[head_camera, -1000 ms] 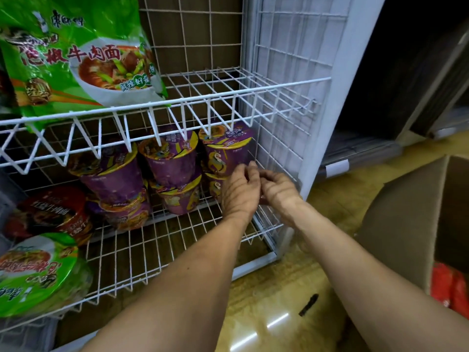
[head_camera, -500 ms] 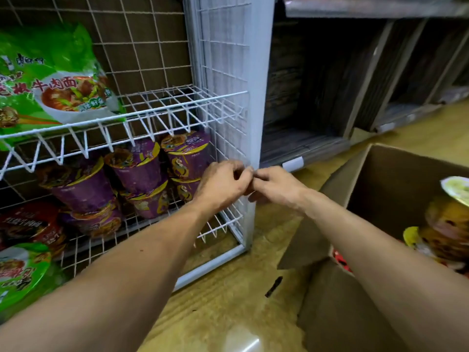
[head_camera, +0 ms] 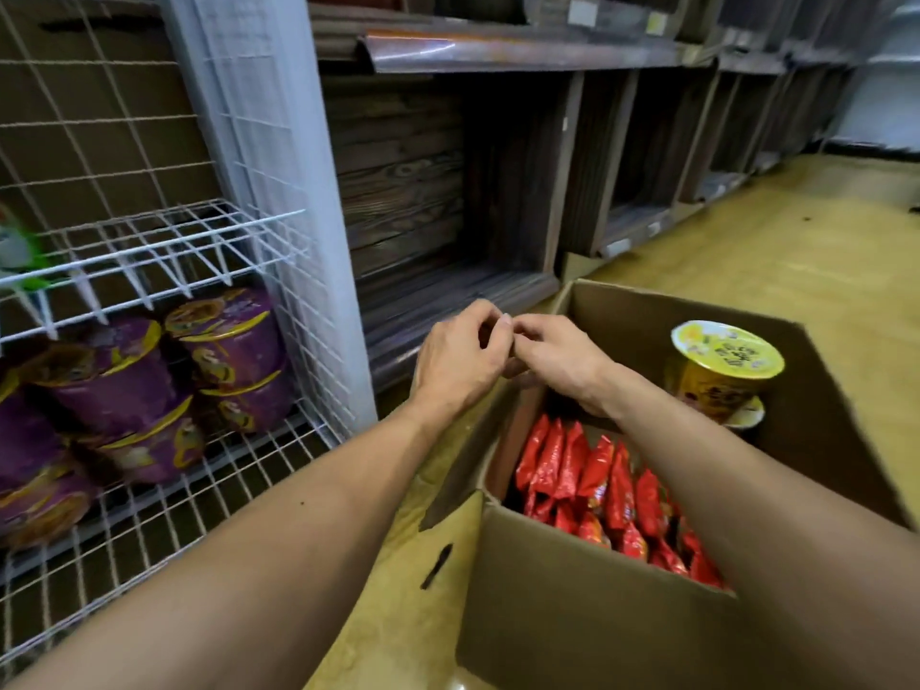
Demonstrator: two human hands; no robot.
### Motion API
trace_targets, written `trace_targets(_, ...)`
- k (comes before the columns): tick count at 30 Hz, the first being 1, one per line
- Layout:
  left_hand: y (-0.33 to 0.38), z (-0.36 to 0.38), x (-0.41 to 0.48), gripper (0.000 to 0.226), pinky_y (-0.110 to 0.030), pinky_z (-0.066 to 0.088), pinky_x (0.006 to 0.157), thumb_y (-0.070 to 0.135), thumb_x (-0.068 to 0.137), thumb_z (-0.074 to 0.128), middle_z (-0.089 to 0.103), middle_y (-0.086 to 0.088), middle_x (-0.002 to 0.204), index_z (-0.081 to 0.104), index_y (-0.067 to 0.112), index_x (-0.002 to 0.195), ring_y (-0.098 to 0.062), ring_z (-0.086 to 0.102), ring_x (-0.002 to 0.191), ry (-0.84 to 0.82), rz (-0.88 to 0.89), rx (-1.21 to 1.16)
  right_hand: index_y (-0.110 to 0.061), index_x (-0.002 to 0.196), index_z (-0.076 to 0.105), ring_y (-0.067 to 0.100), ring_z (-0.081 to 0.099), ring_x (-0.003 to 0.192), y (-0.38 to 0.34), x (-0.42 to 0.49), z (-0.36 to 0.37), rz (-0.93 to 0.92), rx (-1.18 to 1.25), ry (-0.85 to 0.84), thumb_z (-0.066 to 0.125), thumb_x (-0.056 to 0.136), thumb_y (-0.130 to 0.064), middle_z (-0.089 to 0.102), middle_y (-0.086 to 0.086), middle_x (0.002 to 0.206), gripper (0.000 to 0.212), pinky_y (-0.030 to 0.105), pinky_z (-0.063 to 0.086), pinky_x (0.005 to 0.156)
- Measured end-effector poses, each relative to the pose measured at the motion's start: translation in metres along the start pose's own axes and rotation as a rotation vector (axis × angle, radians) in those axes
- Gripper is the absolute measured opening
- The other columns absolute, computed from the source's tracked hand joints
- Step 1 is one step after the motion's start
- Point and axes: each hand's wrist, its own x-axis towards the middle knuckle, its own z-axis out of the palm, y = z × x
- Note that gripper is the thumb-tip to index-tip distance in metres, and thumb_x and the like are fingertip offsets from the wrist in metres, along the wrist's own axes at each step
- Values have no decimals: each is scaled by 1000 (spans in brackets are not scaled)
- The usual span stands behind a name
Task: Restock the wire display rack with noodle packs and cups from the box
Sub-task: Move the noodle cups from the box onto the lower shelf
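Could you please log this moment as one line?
left hand and right hand meet by box, grip unclear | box: red packs, yellow cup | rack: purple cups

Dim, warm indoor light, a glare streak on the shelf edge (head_camera: 423, 44), rack (head_camera: 259, 117) smeared by motion blur, wide-angle bending at the edges.

Green pack (head_camera: 20, 256) cropped by the left edge and blurred. Leftmost purple cups (head_camera: 30, 490) likewise cropped. Lower yellow cup (head_camera: 744, 418) mostly hidden beneath the upper yellow cup (head_camera: 727, 358). Right forearm (head_camera: 747, 490) covers some red packs (head_camera: 587, 475). Left hand (head_camera: 455, 363) and right hand (head_camera: 557, 363) meet at the fingertips; contents of either grip indeterminable.
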Motion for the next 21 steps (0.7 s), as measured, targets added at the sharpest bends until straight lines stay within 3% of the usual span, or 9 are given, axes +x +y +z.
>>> trace_targets(4,25,36,4,14,-34,51,80,33,99,55,72,2,96,66,24,100,-18,64,91,-49,-3,-106,-19,108,69,17,67,82,21,-9,-30,48,-10,98,45,102,-14,73,9,99,25,33,55,74)
trace_targets(7,41,66,6,15,-36,51,85,30,99,54,71,0,101,66,22,103,-20,64,96,-100,10,-152,-25,97,69,20,69,83,39,-17,-52,95,-21,179,48,101,-15,75,12,101,24,36,58,76)
trace_targets(9,49,85,6,16,-34,50,86,29,98,54,70,0,104,65,22,106,-20,64,98,-146,10,-164,-26,92,72,26,73,85,55,-21,-65,146,-36,229,53,99,-21,77,11,96,21,43,59,81)
trace_targets(14,62,139,4,17,-33,50,90,33,97,55,69,1,106,66,25,107,-17,63,99,-270,-79,-202,-29,76,75,19,67,76,103,-28,-94,244,-26,353,56,74,-48,72,-5,71,27,47,55,79)
trace_targets(17,70,164,1,16,-35,51,91,35,95,54,69,2,104,66,27,103,-18,64,99,-281,-109,-260,-31,75,74,24,73,82,118,-34,-104,313,-40,416,56,78,-48,75,-2,76,25,49,59,81)
trace_targets(21,82,194,-1,22,-34,49,93,37,97,54,67,2,110,64,27,112,-18,61,104,-312,-98,-266,-25,82,70,28,71,90,138,-35,-119,389,-40,546,58,89,-38,74,1,85,19,47,59,84)
